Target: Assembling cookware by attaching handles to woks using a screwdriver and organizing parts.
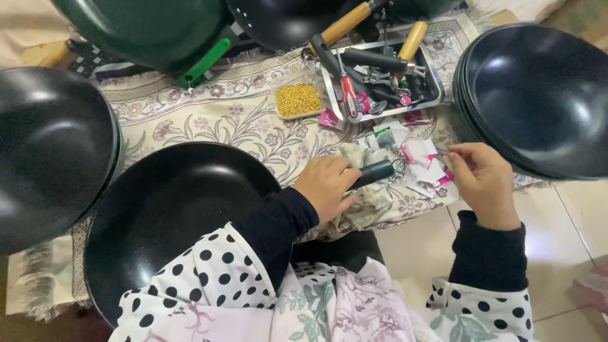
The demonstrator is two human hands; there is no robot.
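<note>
while the pan lies across the lap: the left hand [326, 185] is closed round a dark green handle [373, 171], whose metal ring end [398, 164] points away from the black pan [171, 215].
left grip: fingers wrapped tight on the handle, thumb side up; it seems held level so the ring end stays free.
right hand: the right hand [482, 180] hovers at the small pink and white packets [421, 158], fingertips pinched together, probably on a tiny part; what it pinches i cannot tell.
placement: the metal tray [434, 79] of screwdrivers and wooden-handled tools sits just beyond the hands, likely for easy reach; the little box of brass-coloured bits [297, 99] lies touching its left side.
surroundings: a stack of black pans [538, 95] stands to the right, another black pan [50, 152] to the left, all on a flowered cloth [209, 120].
hidden: the pan's rim nearest the body is covered by the dotted sleeve; the join of handle and pan is behind the left hand; the pans at the top are cut off.
</note>
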